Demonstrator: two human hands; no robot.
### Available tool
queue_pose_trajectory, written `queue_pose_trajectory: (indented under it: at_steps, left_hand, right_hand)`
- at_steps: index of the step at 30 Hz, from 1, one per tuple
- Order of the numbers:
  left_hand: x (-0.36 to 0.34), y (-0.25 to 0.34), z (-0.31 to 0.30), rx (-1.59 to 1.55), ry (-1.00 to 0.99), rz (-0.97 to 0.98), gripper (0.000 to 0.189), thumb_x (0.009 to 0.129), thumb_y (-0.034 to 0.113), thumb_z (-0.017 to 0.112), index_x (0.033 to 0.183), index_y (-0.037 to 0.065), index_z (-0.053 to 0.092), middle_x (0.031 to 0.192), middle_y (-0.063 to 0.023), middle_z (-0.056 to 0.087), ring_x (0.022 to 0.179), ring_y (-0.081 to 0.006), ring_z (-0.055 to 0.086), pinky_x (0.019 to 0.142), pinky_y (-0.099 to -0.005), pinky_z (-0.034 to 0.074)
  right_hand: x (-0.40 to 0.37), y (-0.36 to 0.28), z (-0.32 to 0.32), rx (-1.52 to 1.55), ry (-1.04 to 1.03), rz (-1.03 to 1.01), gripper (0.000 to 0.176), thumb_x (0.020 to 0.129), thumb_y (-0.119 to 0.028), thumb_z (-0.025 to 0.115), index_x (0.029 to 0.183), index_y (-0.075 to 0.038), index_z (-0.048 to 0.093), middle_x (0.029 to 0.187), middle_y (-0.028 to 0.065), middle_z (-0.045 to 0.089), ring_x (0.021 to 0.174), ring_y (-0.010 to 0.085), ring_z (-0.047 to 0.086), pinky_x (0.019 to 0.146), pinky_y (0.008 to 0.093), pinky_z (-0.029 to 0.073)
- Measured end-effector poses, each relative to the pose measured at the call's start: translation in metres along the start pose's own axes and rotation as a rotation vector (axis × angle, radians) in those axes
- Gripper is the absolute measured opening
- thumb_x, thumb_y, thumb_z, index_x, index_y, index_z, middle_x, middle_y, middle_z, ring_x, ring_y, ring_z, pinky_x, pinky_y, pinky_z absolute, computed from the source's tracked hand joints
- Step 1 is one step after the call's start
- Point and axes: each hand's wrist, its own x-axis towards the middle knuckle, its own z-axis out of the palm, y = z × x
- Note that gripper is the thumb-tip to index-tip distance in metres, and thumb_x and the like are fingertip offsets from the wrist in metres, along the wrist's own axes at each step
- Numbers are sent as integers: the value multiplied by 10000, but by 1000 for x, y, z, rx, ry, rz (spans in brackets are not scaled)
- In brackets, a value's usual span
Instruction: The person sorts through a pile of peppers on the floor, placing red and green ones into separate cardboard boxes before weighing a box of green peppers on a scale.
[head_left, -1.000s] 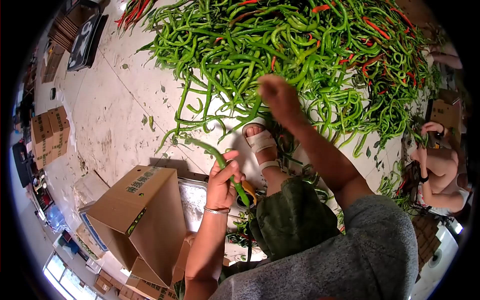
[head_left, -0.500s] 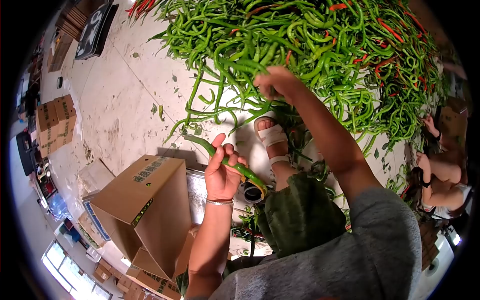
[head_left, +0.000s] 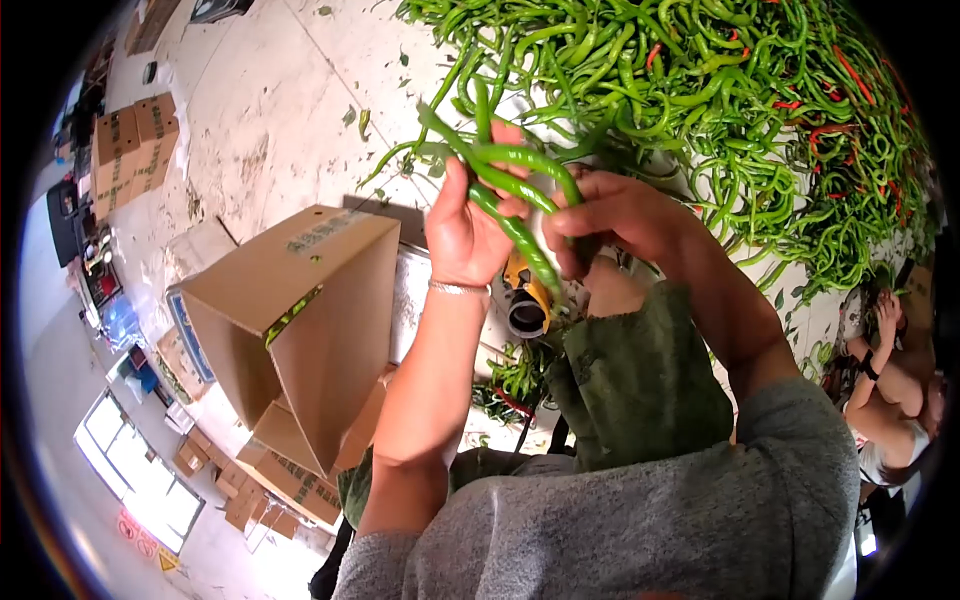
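Several long green chili peppers lie across the palm and fingers of my left hand, which is palm up with its fingers curled round them. From the right, my right hand pinches the ends of curved green chili peppers that cross over those in the left. Both hands are close together above my knee and the floor. Beyond them spreads a big heap of green chili peppers with some red ones mixed in.
An open cardboard box stands at my left, with peppers showing through a gap. A yellow-and-black object sits below my hands, near a small pepper pile. Another person is at the far right. More cartons stand at left.
My right hand has come back from the heap with peppers and met my left hand. The left hand, still holding its pepper, has moved up slightly. The view has shifted.
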Motion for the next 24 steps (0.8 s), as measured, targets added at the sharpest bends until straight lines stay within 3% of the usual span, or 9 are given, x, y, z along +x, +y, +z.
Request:
queue_pose_trajectory:
  at_steps: [3,6,11,12,15,18,19,20,24]
  left_hand:
    - [-1,22,26,-36,-147,-23,406,923,202,507,1269,3,431,1045,-83,610,872,-181,550,581,-254,459]
    - [-23,38,72,-24,-49,30,344,909,146,522,1217,1,474,1008,-85,616,866,-182,554,559,-249,455]
    - [-82,52,129,-71,-77,152,214,876,81,539,1062,-23,549,1040,-117,603,1003,-191,565,534,-218,497]
    - [-96,53,139,-66,-61,173,200,869,78,541,1041,-23,553,1045,-147,598,899,-172,589,525,-206,492]
    - [-140,54,163,-97,-91,175,193,865,73,533,1026,-31,556,1047,-197,594,693,-168,577,532,-200,491]
    - [-189,60,183,-91,-118,262,202,865,77,530,1032,-36,548,1052,-204,594,711,-182,581,548,-216,499]
    - [-207,64,184,-73,-155,300,206,867,80,528,1033,-40,545,1060,-218,589,757,-199,585,551,-233,496]
    - [-226,71,182,35,-116,368,194,864,74,526,1034,-17,544,1075,-213,585,824,-227,581,547,-261,487]
    - [-318,82,183,230,-9,755,180,864,50,514,1043,30,511,1048,-177,596,1005,-307,566,576,-277,466]
  right_hand:
    - [3,-19,22,-20,-70,-14,340,842,-336,532,874,-10,619,817,128,653,704,194,627,629,278,510]
    - [-11,-39,56,47,-51,-96,342,842,-309,553,918,19,616,791,161,649,663,207,633,617,285,521]
    - [-40,-72,123,-13,-199,-161,428,916,-329,488,1028,71,592,859,194,659,714,213,657,629,290,544]
    - [-48,-77,140,-35,-230,-206,465,969,-329,382,1072,91,553,884,230,647,739,233,665,618,290,567]
    - [-70,-79,178,-118,-235,-237,550,965,-404,367,1158,89,516,943,206,645,822,233,659,628,284,560]
    - [-92,-75,207,-295,-110,-271,593,946,-462,384,1189,67,501,957,181,645,857,208,646,640,265,544]
    - [-97,-71,211,-380,-17,-305,576,911,-473,468,1183,34,486,956,139,654,887,172,620,678,277,508]
    - [-108,-65,222,-495,154,-397,554,904,-458,481,1207,6,487,970,102,655,908,151,603,696,262,480]
    - [-130,-40,210,-581,216,-585,498,884,-309,551,1262,1,457,932,76,650,833,117,582,706,253,446]
